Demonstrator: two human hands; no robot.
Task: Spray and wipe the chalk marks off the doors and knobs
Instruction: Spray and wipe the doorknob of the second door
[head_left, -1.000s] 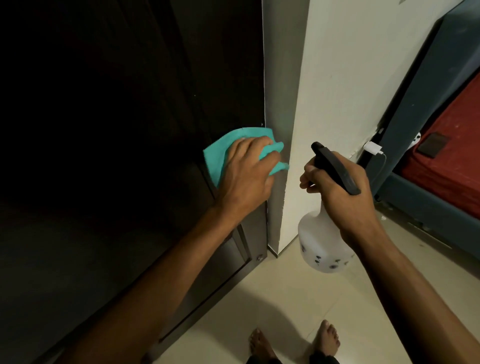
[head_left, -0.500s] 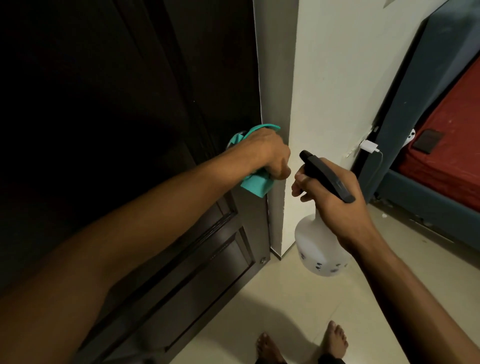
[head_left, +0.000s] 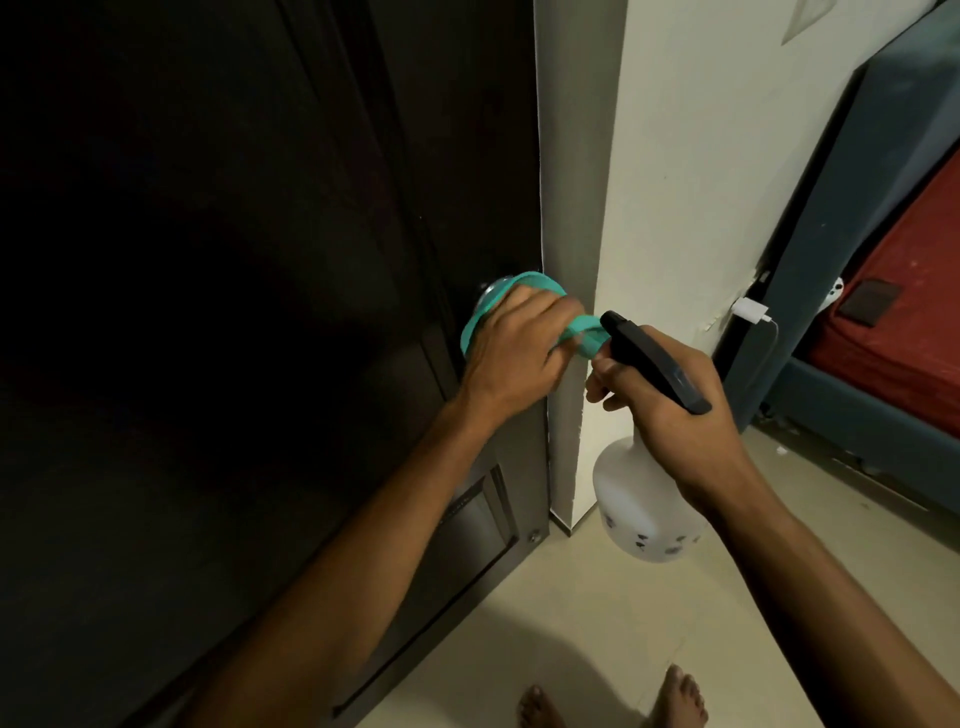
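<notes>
Left hand (head_left: 511, 353) now wraps cloth (head_left: 480, 312) round, seemingly, knob (head_left: 126, 292).

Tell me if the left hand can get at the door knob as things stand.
Probably yes: the left hand already grips the teal cloth wrapped around the knob on the dark door, and nothing stands between them.

a white charger (head_left: 751, 310) sits plugged into the wall (head_left: 691, 171); a dark phone (head_left: 870, 309) lies on the red mattress (head_left: 904, 332); pale tiled floor (head_left: 597, 623).
</notes>
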